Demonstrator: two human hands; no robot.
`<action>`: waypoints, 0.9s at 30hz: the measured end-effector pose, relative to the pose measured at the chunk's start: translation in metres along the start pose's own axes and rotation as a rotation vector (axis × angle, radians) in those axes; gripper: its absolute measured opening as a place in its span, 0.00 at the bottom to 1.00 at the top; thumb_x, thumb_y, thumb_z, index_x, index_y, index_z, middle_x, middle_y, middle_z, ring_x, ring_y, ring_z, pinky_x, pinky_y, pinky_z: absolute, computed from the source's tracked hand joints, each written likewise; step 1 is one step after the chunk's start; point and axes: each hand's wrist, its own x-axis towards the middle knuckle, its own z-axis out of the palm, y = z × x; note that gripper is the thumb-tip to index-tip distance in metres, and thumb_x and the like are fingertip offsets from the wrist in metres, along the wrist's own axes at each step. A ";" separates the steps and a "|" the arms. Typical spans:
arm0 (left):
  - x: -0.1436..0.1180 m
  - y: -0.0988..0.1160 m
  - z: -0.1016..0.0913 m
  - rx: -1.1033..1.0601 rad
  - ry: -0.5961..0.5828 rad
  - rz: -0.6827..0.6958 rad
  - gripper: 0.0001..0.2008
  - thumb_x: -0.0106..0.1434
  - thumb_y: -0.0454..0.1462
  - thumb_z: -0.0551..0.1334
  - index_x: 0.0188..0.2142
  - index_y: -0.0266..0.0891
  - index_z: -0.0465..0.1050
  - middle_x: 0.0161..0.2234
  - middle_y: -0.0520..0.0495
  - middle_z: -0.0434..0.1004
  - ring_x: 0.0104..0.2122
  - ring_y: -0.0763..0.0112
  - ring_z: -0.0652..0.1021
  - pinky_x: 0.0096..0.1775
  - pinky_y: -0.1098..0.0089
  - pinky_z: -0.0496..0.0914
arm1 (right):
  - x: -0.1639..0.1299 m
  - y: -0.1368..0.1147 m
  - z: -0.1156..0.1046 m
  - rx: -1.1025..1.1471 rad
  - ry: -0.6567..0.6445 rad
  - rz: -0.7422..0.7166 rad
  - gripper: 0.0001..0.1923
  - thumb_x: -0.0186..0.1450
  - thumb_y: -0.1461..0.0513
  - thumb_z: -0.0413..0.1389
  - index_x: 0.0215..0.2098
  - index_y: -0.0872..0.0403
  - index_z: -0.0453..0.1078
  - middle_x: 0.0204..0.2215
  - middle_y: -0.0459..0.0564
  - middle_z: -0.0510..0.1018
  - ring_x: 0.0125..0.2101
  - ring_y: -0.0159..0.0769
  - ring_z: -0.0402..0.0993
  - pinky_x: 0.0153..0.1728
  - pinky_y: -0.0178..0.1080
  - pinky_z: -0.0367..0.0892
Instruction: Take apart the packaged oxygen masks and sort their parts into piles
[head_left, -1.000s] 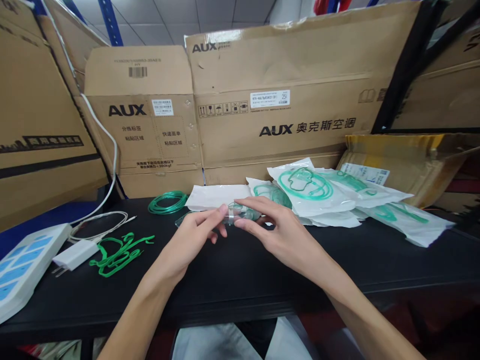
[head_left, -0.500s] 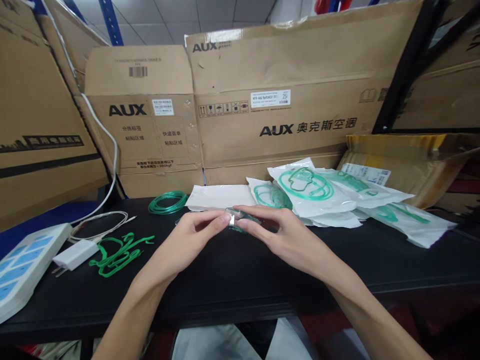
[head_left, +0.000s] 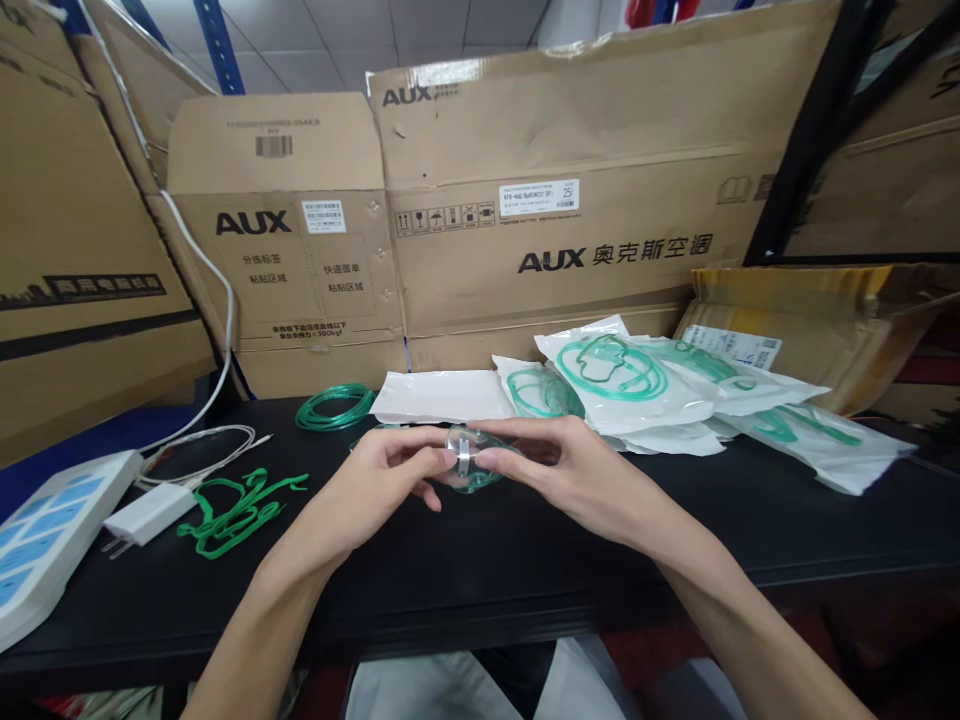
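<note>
left hand (head_left: 382, 470) and right hand (head_left: 570, 470) both pinch a clear plastic mask (head_left: 471, 462) just above the black table (head_left: 465, 560), fingertips meeting at its metal strip. looks light, thin, bendy, likely slick; best gripped at the rim. sealed bags (head_left: 637, 385) lie behind.

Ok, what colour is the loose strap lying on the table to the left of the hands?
Bright green; the strap shows clearly in the head view, on the black table.

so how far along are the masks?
Done: one bag lies flat beside the green tubing coil and the strap. In hand: left hand and right hand pinch a clear mask. Left: the sealed bags stacked at the right.
</note>
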 end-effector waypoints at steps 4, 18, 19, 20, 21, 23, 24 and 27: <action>0.000 0.000 0.002 0.031 -0.027 -0.027 0.12 0.66 0.40 0.65 0.45 0.38 0.84 0.32 0.48 0.84 0.21 0.78 0.74 0.23 0.79 0.70 | 0.000 0.001 0.000 0.037 -0.053 -0.023 0.18 0.70 0.57 0.61 0.59 0.42 0.75 0.52 0.42 0.83 0.50 0.37 0.81 0.51 0.35 0.72; 0.000 -0.004 0.012 0.142 0.164 0.098 0.12 0.66 0.47 0.68 0.42 0.43 0.76 0.40 0.51 0.81 0.35 0.68 0.83 0.31 0.73 0.77 | 0.001 0.002 0.007 0.026 0.130 0.082 0.17 0.68 0.62 0.61 0.54 0.50 0.79 0.51 0.47 0.84 0.52 0.43 0.81 0.56 0.42 0.73; -0.001 -0.003 0.013 0.194 0.164 0.089 0.13 0.67 0.48 0.67 0.42 0.43 0.78 0.40 0.51 0.81 0.34 0.68 0.83 0.33 0.72 0.78 | 0.002 0.002 0.008 0.015 0.148 0.088 0.16 0.68 0.62 0.61 0.54 0.50 0.80 0.51 0.47 0.84 0.52 0.43 0.81 0.56 0.42 0.73; -0.002 -0.004 0.013 0.233 0.163 0.080 0.13 0.67 0.49 0.67 0.42 0.44 0.79 0.41 0.50 0.82 0.34 0.69 0.82 0.35 0.71 0.78 | 0.002 0.001 0.009 0.010 0.165 0.088 0.16 0.68 0.63 0.61 0.53 0.50 0.80 0.51 0.47 0.84 0.52 0.44 0.81 0.56 0.42 0.73; -0.002 -0.004 0.013 0.255 0.162 0.077 0.13 0.67 0.50 0.66 0.42 0.45 0.80 0.42 0.50 0.82 0.34 0.68 0.82 0.35 0.70 0.78 | 0.002 0.001 0.010 0.008 0.181 0.084 0.16 0.67 0.63 0.61 0.53 0.50 0.80 0.51 0.46 0.84 0.52 0.44 0.81 0.56 0.42 0.73; -0.003 -0.005 0.014 0.256 0.159 0.098 0.13 0.67 0.49 0.66 0.43 0.46 0.82 0.45 0.50 0.82 0.37 0.66 0.82 0.34 0.70 0.78 | 0.003 0.002 0.011 0.004 0.208 0.070 0.16 0.67 0.63 0.60 0.53 0.51 0.80 0.51 0.47 0.83 0.53 0.44 0.81 0.55 0.41 0.74; -0.003 -0.005 0.014 0.253 0.157 0.118 0.12 0.67 0.49 0.66 0.43 0.47 0.82 0.48 0.50 0.81 0.39 0.65 0.82 0.34 0.71 0.79 | 0.003 0.003 0.012 -0.003 0.218 0.061 0.16 0.67 0.63 0.60 0.53 0.51 0.80 0.51 0.47 0.83 0.53 0.44 0.80 0.55 0.40 0.74; -0.002 -0.005 0.016 0.322 0.179 0.193 0.09 0.68 0.46 0.66 0.40 0.49 0.84 0.52 0.51 0.78 0.45 0.65 0.81 0.34 0.72 0.77 | 0.003 0.004 0.013 -0.038 0.239 0.044 0.15 0.67 0.62 0.61 0.52 0.51 0.80 0.51 0.46 0.83 0.55 0.44 0.79 0.58 0.40 0.72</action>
